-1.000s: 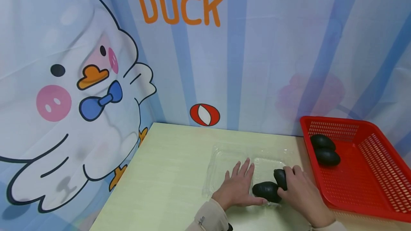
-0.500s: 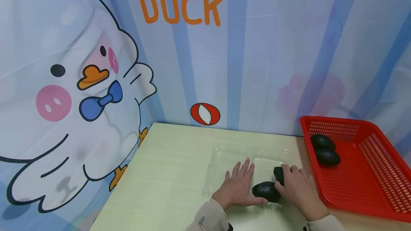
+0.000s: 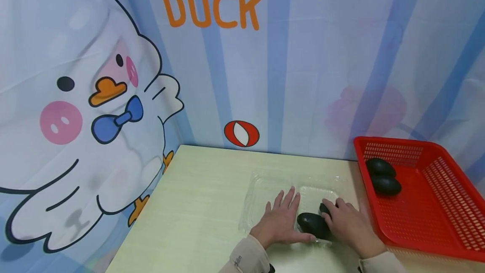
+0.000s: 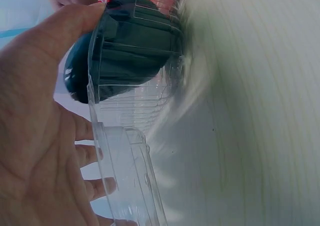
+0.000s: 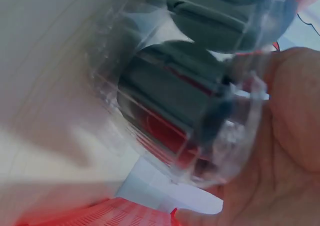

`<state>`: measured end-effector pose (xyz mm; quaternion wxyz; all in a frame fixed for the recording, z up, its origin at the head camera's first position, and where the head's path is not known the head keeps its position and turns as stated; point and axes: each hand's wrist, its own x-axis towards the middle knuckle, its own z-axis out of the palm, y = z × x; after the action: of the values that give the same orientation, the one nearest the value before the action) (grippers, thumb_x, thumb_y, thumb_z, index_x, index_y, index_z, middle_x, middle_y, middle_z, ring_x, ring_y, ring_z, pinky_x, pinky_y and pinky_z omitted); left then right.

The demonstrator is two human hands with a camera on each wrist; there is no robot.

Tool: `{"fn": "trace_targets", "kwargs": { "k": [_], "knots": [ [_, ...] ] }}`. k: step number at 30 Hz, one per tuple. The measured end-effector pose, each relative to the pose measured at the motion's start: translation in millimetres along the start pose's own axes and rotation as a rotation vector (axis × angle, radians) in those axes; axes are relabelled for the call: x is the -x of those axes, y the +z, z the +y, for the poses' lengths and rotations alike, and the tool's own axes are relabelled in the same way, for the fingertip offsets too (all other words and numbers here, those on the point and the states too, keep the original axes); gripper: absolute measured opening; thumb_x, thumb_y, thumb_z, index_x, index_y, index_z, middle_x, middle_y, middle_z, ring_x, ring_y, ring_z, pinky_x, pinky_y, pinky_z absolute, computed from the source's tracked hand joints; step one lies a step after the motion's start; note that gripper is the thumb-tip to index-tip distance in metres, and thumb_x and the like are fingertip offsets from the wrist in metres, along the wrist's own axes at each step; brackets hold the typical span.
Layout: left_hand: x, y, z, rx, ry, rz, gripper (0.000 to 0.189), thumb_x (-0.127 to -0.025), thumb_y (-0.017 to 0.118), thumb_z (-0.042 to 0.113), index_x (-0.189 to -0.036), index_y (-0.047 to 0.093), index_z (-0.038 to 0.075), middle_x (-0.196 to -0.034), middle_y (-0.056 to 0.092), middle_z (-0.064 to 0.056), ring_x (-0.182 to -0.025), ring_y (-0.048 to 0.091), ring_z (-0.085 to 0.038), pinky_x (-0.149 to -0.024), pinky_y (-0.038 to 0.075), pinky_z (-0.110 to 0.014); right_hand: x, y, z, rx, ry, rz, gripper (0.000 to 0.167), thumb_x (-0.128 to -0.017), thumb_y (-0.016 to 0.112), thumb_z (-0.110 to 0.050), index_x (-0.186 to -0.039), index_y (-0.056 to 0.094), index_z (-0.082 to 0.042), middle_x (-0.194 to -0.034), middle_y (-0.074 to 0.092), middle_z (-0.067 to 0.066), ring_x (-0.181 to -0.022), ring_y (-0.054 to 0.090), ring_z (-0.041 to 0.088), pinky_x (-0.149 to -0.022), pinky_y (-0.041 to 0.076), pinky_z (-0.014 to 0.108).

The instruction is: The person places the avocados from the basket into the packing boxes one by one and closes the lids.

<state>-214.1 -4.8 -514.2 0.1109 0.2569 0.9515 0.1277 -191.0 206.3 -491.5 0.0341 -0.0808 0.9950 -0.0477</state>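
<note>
A clear plastic clamshell container (image 3: pixel 317 191) lies opened out on the table. My left hand (image 3: pixel 278 222) rests flat on it with spread fingers, its thumb at the container's front rim beside a dark green avocado (image 3: pixel 312 224). In the left wrist view, that avocado (image 4: pixel 135 51) sits inside the clear wall. A second avocado (image 3: pixel 324 209) is in the same half, mostly hidden by my right hand (image 3: pixel 352 226), whose thumb and fingers hold it. The right wrist view shows this avocado (image 5: pixel 170 81) through the plastic, with the other avocado (image 5: pixel 215 26) next to it.
To the right stands a red perforated plastic basket (image 3: pixel 420 218), holding two more avocados (image 3: pixel 385 185) near its left wall. A light wood table (image 3: pixel 182 205) extends to the left. Behind hangs a blue striped cloth (image 3: pixel 314 75) with a duck print.
My right hand has shifted slightly left and covers more of the second avocado, which has moved a little leftward. The first avocado has turned slightly. My left hand stays put.
</note>
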Motion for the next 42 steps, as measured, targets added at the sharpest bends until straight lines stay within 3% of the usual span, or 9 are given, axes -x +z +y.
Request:
{"fn": "trace_targets", "kwargs": {
  "k": [5, 9, 13, 18, 29, 35, 42],
  "knots": [
    [0.5, 1.3, 0.3, 0.013, 0.012, 0.004, 0.116, -0.078, 0.056, 0.087, -0.165, 0.013, 0.023, -0.172, 0.004, 0.004, -0.157, 0.014, -0.028, -0.113, 0.033, -0.064, 5.1, 3.7, 0.4, 0.017, -0.017, 0.095, 0.026, -0.099, 0.060, -0.033, -0.110, 0.073, -0.014, -0.096, 0.069, 0.008, -0.090, 0.057, 0.034, -0.095, 0.034, 0.069],
    [0.3, 0.6, 0.4, 0.012, 0.017, 0.007, 0.116, -0.078, 0.056, 0.086, -0.165, 0.014, 0.022, -0.172, 0.004, 0.003, -0.157, 0.015, -0.029, -0.113, 0.033, -0.064, 8.1, 2.8, 0.8, 0.040, -0.010, 0.145, 0.025, -0.100, 0.060, -0.035, -0.097, 0.074, -0.015, -0.088, 0.071, 0.005, -0.085, 0.056, 0.033, -0.095, 0.032, 0.069],
    [0.3, 0.3, 0.7, 0.003, 0.018, 0.007, 0.117, -0.078, 0.057, 0.086, -0.165, 0.015, 0.021, -0.172, 0.005, 0.003, -0.156, 0.016, -0.029, -0.112, 0.035, -0.064, 10.5, 1.0, 0.6, 0.056, -0.007, 0.149, 0.025, -0.098, 0.063, -0.035, -0.098, 0.074, -0.012, -0.089, 0.072, 0.007, -0.088, 0.058, 0.035, -0.102, 0.027, 0.076],
    [-0.1, 0.6, 0.7, -0.002, 0.027, 0.010, 0.117, -0.078, 0.056, 0.086, -0.165, 0.014, 0.020, -0.172, 0.005, 0.001, -0.156, 0.016, -0.030, -0.111, 0.035, -0.064, 15.4, -2.3, -0.6, 0.056, -0.024, 0.199, 0.024, -0.094, 0.069, -0.033, -0.101, 0.074, -0.011, -0.093, 0.072, 0.010, -0.092, 0.060, 0.037, -0.101, 0.031, 0.076],
    [-1.4, 0.6, 1.2, -0.017, 0.029, 0.019, 0.117, -0.078, 0.056, 0.087, -0.165, 0.014, 0.019, -0.172, 0.005, 0.001, -0.156, 0.019, -0.030, -0.111, 0.037, -0.063, 20.3, -26.4, -1.2, 0.019, -0.053, 0.200, 0.036, -0.090, 0.075, -0.032, -0.114, 0.072, -0.006, -0.101, 0.067, 0.014, -0.090, 0.062, 0.032, -0.083, 0.055, 0.056],
    [-1.9, -0.7, 2.0, -0.013, 0.023, 0.023, 0.117, -0.078, 0.059, 0.085, -0.165, 0.017, 0.019, -0.172, 0.007, 0.000, -0.155, 0.020, -0.030, -0.111, 0.037, -0.063, 24.1, -44.2, 3.0, -0.047, -0.085, 0.256, 0.036, -0.089, 0.076, -0.029, -0.116, 0.071, -0.005, -0.102, 0.067, 0.012, -0.090, 0.064, 0.029, -0.077, 0.059, 0.049],
    [-1.3, -0.2, 1.5, -0.002, 0.027, 0.015, 0.118, -0.077, 0.059, 0.085, -0.164, 0.017, 0.019, -0.172, 0.007, 0.000, -0.155, 0.019, -0.030, -0.111, 0.036, -0.063, 20.1, -67.4, 20.4, -0.089, -0.050, 0.257, 0.048, -0.091, 0.074, -0.028, -0.128, 0.064, -0.001, -0.118, 0.066, 0.023, -0.103, 0.064, 0.039, -0.081, 0.057, 0.058]
  ]
}}
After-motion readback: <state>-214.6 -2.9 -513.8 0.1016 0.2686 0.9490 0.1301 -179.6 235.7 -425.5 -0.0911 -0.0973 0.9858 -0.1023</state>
